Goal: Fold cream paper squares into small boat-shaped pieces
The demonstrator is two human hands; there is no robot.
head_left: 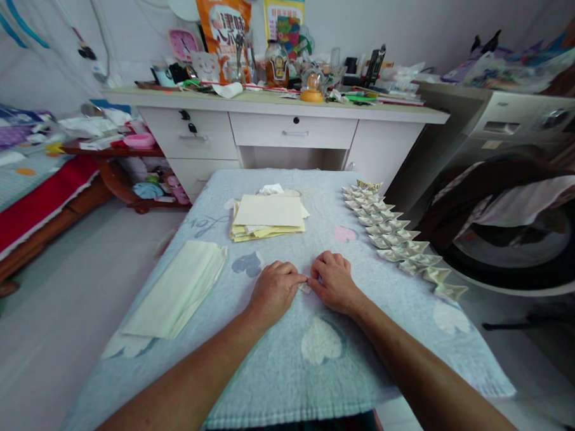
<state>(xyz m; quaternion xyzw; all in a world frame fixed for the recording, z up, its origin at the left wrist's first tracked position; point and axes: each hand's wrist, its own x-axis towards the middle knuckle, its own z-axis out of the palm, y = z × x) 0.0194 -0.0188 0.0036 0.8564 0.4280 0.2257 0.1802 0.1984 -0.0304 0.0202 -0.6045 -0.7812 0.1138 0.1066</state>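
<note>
My left hand (276, 292) and my right hand (335, 282) meet over the middle of the cloth-covered table, fingers curled and fingertips nearly touching. Between them a small bit of folded paper (305, 289) shows, pinched from both sides; most of it is hidden under my fingers. Beyond my hands lies a stack of cream and yellow paper sheets (268, 211). To the left rests a larger pile of pale folded paper (176, 290). Along the right side runs a row of several folded paper boats (388, 230), set close against each other.
A blue-grey cloth (256, 382) with heart prints covers the table. Behind it stands a white desk (293, 123) crowded with a jar (277, 65), packets and a pink clock (183, 44). On the right is a washing machine (507, 114) with clothes in its open door; on the left, a bed (33, 182).
</note>
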